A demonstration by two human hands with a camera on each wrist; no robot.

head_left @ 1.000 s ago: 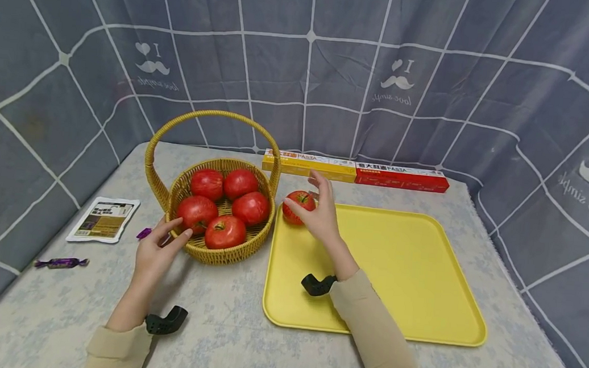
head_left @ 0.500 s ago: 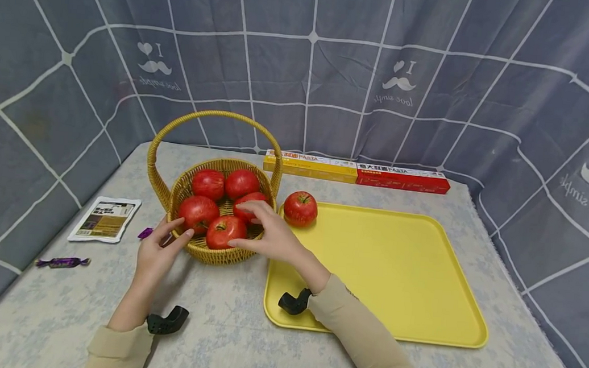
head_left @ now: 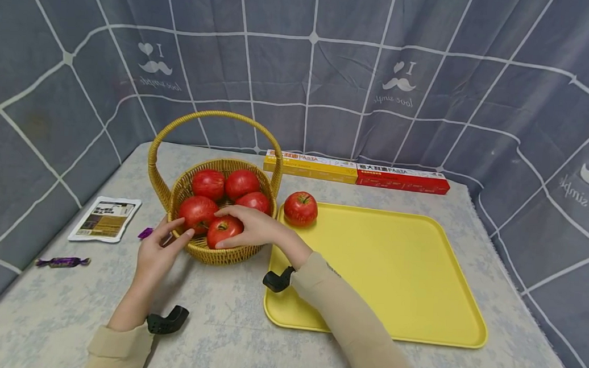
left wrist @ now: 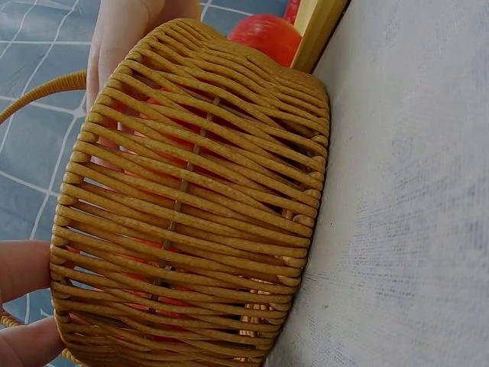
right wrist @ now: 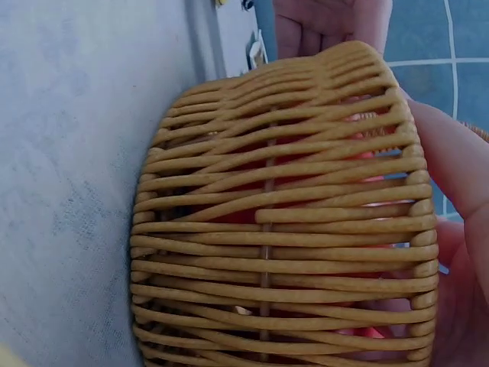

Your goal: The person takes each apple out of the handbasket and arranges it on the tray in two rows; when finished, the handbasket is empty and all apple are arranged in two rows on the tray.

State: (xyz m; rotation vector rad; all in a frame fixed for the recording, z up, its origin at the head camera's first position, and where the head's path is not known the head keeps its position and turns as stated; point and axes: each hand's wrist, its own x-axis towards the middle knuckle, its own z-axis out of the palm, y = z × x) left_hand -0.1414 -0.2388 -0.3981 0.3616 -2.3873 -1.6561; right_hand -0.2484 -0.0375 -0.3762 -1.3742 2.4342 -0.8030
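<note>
A woven basket (head_left: 228, 256) with a tall arched handle holds several red apples. My left hand (head_left: 158, 251) holds the basket's left rim; in the left wrist view its fingertips lie at the rim's edge. Reaching in over the right side, my right hand (head_left: 250, 226) curls round the front apple (head_left: 222, 229), thumb on the near side and fingers on the far side. Much of that apple stays visible between them. The right wrist view shows mostly the basket's wall (right wrist: 283, 229), with the right thumb over the rim.
One more apple (head_left: 300, 209) sits in the far left corner of a yellow tray (head_left: 386, 270). Behind stand yellow (head_left: 321, 169) and red (head_left: 402, 180) pasta boxes. At left lie a flat packet (head_left: 104, 219) and a purple-wrapped candy (head_left: 63, 262); another purple wrapper (head_left: 145, 233) shows beside the basket.
The right hand has left the apple on the tray, moved left into the basket and closed round the front apple. The left hand has stayed at the rim.
</note>
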